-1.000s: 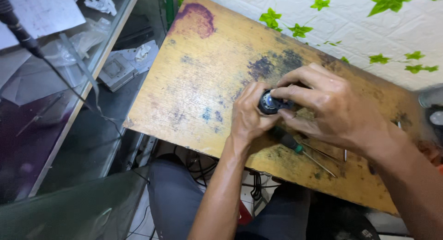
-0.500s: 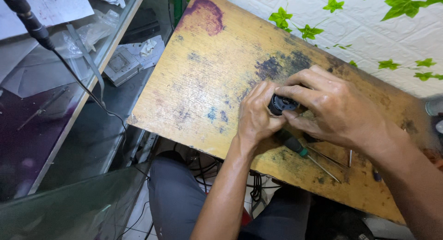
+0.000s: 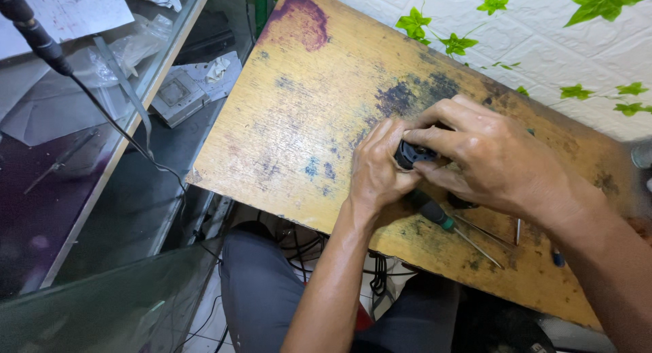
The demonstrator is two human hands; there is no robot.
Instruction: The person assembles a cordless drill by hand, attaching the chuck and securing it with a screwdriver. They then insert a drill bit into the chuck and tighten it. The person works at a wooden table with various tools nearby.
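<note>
Hands [image 3: 435, 159] gripping dark part [image 3: 410, 153], screwdriver [image 3: 448, 225] beside

We see only a sliver of the small dark round object [image 3: 412, 153], since our left hand [image 3: 377, 168] and right hand [image 3: 494, 161] wrap nearly all of it (its shape stays unclear). The green-and-black-handled screwdriver [image 3: 441, 218] is partly hidden under our right palm. The stained yellow wooden tabletop [image 3: 299, 115] is cut off at the top edge.
</note>
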